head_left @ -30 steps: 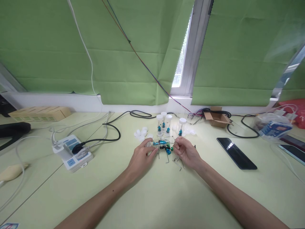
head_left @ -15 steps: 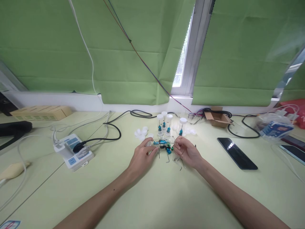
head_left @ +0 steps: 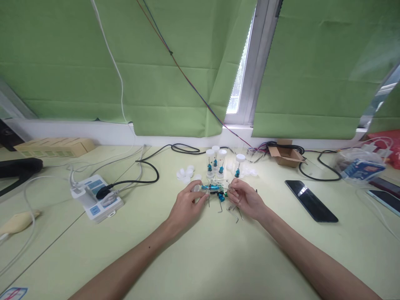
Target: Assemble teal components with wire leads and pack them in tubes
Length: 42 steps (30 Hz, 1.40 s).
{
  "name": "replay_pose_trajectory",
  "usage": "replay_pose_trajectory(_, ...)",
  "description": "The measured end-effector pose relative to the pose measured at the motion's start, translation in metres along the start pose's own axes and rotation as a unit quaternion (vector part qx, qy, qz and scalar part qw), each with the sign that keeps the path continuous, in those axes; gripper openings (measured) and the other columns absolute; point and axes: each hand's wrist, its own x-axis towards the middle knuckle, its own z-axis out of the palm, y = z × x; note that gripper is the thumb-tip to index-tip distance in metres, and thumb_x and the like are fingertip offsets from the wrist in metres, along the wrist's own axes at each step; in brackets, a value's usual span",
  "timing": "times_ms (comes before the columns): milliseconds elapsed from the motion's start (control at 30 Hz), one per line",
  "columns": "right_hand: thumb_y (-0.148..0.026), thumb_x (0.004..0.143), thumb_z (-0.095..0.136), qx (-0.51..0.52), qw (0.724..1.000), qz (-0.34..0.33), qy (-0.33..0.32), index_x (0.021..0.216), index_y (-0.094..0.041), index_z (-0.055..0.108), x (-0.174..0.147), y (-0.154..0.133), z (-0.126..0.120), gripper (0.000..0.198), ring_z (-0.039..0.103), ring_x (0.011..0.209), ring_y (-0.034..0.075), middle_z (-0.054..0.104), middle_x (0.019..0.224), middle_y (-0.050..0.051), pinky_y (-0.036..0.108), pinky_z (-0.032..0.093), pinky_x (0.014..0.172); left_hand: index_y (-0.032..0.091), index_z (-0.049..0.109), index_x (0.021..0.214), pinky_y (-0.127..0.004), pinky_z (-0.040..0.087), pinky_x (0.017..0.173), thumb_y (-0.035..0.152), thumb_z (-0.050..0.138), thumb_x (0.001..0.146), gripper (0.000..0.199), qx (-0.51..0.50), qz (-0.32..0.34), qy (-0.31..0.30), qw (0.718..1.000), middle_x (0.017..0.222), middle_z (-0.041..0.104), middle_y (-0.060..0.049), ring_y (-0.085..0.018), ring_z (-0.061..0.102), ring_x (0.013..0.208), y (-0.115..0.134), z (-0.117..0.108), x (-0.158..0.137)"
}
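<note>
My left hand [head_left: 185,205] is closed, thumb and forefinger around what looks like a clear vial [head_left: 196,188] lying on its side. A blue piece [head_left: 213,187] shows at its right, seemingly inside it. My right hand [head_left: 249,201] pinches a thin metal rod [head_left: 227,188] close to the vial's right end; the fingers hide part of it. Below the hands lie another blue piece [head_left: 221,197], small dark and green parts, and bent metal rods [head_left: 233,216]. Just behind stand several white-capped clear vials [head_left: 222,163] with blue pieces and metal rods inside, one [head_left: 240,165] apart at right.
White caps [head_left: 185,173] lie left of the vials. A power strip [head_left: 97,199] with plugs and cables is at left. To the right are a black phone [head_left: 310,201], a small cardboard box [head_left: 286,157] and a plastic bag [head_left: 359,164]. Black cable [head_left: 186,149] runs along the back.
My right hand has shifted very slightly to the right with the metal rod. My left hand and the standing vials stay where they were.
</note>
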Motion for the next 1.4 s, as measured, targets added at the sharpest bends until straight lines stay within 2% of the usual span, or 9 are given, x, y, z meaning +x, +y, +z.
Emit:
replay_pose_trajectory(167, -0.015, 0.078, 0.065, 0.001, 1.0, 0.003, -0.007, 0.06, -0.017, 0.053, 0.001, -0.001, -0.001, 0.021, 0.041, 0.044, 0.008, 0.043, 0.053, -0.004, 0.021, 0.028, 0.043, 0.022, 0.075, 0.075, -0.029, 0.047, 0.063, 0.038, 0.052, 0.092, 0.033, -0.002, 0.0, -0.004, 1.0, 0.125, 0.06, -0.004, -0.006, 0.053, 0.049, 0.0, -0.001, -0.001)
replay_pose_trajectory(267, -0.015, 0.079, 0.065, -0.002, 1.0, 0.004, -0.012, 0.06, -0.017, 0.053, 0.001, -0.001, -0.002, 0.022, 0.04, 0.044, 0.008, 0.041, 0.052, -0.005, 0.021, 0.028, 0.043, 0.019, 0.065, 0.059, -0.028, 0.046, 0.063, 0.037, 0.054, 0.09, 0.037, -0.016, 0.002, 0.009, 1.0, 0.111, 0.065, -0.005, -0.014, 0.065, 0.071, -0.002, 0.001, 0.0)
replay_pose_trajectory(367, -0.016, 0.079, 0.066, -0.004, 1.0, 0.002, -0.009, 0.06, -0.017, 0.052, 0.001, -0.001, -0.002, 0.023, 0.039, 0.043, 0.008, 0.039, 0.05, -0.005, 0.021, 0.027, 0.043, 0.019, 0.043, 0.048, -0.026, 0.044, 0.065, 0.032, 0.057, 0.088, 0.043, -0.041, 0.004, 0.016, 0.999, 0.081, 0.066, -0.005, -0.022, 0.063, 0.103, -0.004, 0.003, 0.001)
replay_pose_trajectory(433, -0.016, 0.079, 0.067, -0.004, 1.0, 0.003, -0.01, 0.06, -0.017, 0.052, 0.001, -0.001, -0.002, 0.024, 0.039, 0.044, 0.008, 0.039, 0.05, -0.005, 0.021, 0.027, 0.043, 0.02, 0.035, 0.051, -0.026, 0.043, 0.064, 0.028, 0.058, 0.086, 0.043, -0.056, -0.001, 0.022, 0.998, 0.072, 0.063, -0.003, -0.022, 0.062, 0.106, -0.004, 0.003, 0.001)
replay_pose_trajectory(533, -0.017, 0.079, 0.068, -0.001, 1.0, 0.007, -0.02, 0.061, -0.017, 0.052, 0.001, -0.001, -0.003, 0.024, 0.039, 0.045, 0.008, 0.039, 0.05, -0.006, 0.021, 0.027, 0.045, 0.021, 0.029, 0.056, -0.026, 0.042, 0.064, 0.025, 0.06, 0.083, 0.042, -0.063, -0.006, 0.032, 0.997, 0.075, 0.063, -0.002, -0.022, 0.063, 0.101, -0.004, 0.002, 0.001)
replay_pose_trajectory(733, -0.02, 0.079, 0.07, -0.025, 0.998, 0.009, -0.049, 0.064, -0.017, 0.053, 0.0, 0.0, -0.004, 0.023, 0.04, 0.045, 0.008, 0.037, 0.05, -0.007, 0.022, 0.028, 0.046, 0.024, 0.046, 0.085, -0.026, 0.04, 0.054, 0.03, 0.062, 0.08, 0.018, -0.052, -0.088, 0.025, 0.994, 0.09, 0.065, 0.002, -0.012, 0.051, 0.056, -0.004, 0.002, 0.001)
replay_pose_trajectory(867, -0.024, 0.079, 0.072, -0.082, 0.995, 0.007, -0.064, 0.064, -0.018, 0.053, -0.002, -0.001, -0.001, 0.025, 0.043, 0.045, 0.008, 0.04, 0.052, -0.007, 0.023, 0.028, 0.046, 0.025, 0.054, 0.101, -0.026, 0.043, 0.055, 0.032, 0.061, 0.081, 0.023, -0.034, -0.079, 0.027, 0.996, 0.092, 0.066, 0.001, -0.012, 0.05, 0.055, -0.006, 0.001, 0.001)
replay_pose_trajectory(1033, -0.031, 0.081, 0.073, -0.147, 0.986, 0.005, -0.074, 0.067, -0.018, 0.054, -0.002, 0.001, -0.002, 0.027, 0.044, 0.045, 0.009, 0.047, 0.053, -0.006, 0.023, 0.031, 0.046, 0.022, 0.064, 0.101, -0.028, 0.048, 0.062, 0.026, 0.056, 0.084, 0.019, -0.034, -0.019, 0.029, 0.999, 0.107, 0.067, -0.004, -0.014, 0.058, 0.066, -0.007, -0.001, 0.004)
replay_pose_trajectory(1400, -0.037, 0.084, 0.07, -0.236, 0.967, -0.023, -0.094, 0.072, -0.018, 0.058, -0.004, 0.005, -0.005, 0.026, 0.045, 0.047, 0.009, 0.052, 0.053, -0.005, 0.025, 0.033, 0.051, 0.023, 0.064, 0.103, -0.027, 0.049, 0.062, 0.021, 0.055, 0.082, 0.023, -0.036, -0.027, 0.05, 0.998, 0.111, 0.065, -0.003, -0.012, 0.054, 0.06, -0.013, -0.003, 0.005)
